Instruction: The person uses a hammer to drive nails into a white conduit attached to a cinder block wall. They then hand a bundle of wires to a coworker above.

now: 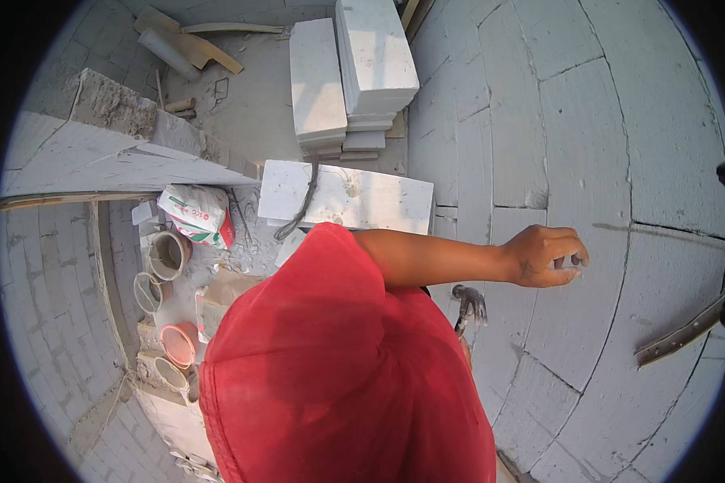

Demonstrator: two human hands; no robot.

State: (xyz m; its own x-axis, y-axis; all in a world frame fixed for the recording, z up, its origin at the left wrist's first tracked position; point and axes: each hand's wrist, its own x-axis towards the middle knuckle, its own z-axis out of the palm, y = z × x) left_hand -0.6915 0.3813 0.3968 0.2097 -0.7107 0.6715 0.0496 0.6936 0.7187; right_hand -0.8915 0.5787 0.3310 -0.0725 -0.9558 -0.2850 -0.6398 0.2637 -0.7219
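Observation:
My left arm, in a red sleeve, reaches across to the right. My left hand (545, 256) is closed in front of the pale block wall (584, 153), fingers curled and thumb bent toward them. Whatever is between the fingertips is too small to make out. Below that forearm a dusty claw hammer (470, 303) shows its head, the handle running down beside my red shirt. Only a sliver of my right hand (466, 351) appears at the handle; the shirt hides the rest.
White blocks (376, 48) are stacked at the back, and another block (362, 196) with a dark cable (304, 208) lies nearer. Left stand a bag (197, 211), a grey bucket (169, 255) and an orange bucket (179, 344). A metal strip (681, 334) juts in at right.

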